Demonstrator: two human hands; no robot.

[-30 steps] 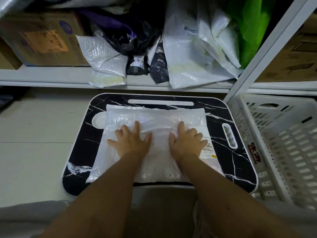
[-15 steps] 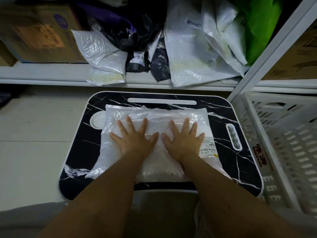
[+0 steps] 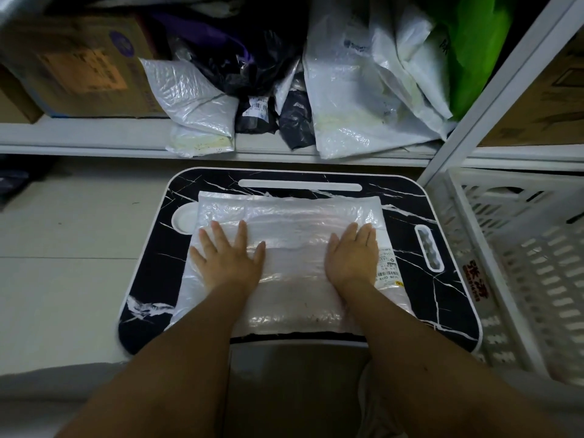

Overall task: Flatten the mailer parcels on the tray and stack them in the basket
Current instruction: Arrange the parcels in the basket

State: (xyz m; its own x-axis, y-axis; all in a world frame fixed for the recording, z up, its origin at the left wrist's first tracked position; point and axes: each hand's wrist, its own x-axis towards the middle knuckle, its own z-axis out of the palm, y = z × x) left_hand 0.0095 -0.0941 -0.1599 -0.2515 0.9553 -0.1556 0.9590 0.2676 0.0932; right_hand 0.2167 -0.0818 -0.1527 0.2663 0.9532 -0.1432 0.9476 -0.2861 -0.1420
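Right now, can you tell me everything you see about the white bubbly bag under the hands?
The white bubble-wrap mailer parcel lies flat on the black marble-patterned tray, covering most of its middle. Its plastic skin looks shiny, crinkled and padded with small bubbles. A white shipping label with barcodes sits by its right edge. The left hand and right hand press down on it, fingers straight, one near each side. Its near edge reaches almost to the tray's front edge.

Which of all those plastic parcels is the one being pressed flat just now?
The clear bubble mailer lying on the black marble-pattern tray, with the left hand and right hand flat on it. The other parcels sit heaped on the shelf behind, untouched.
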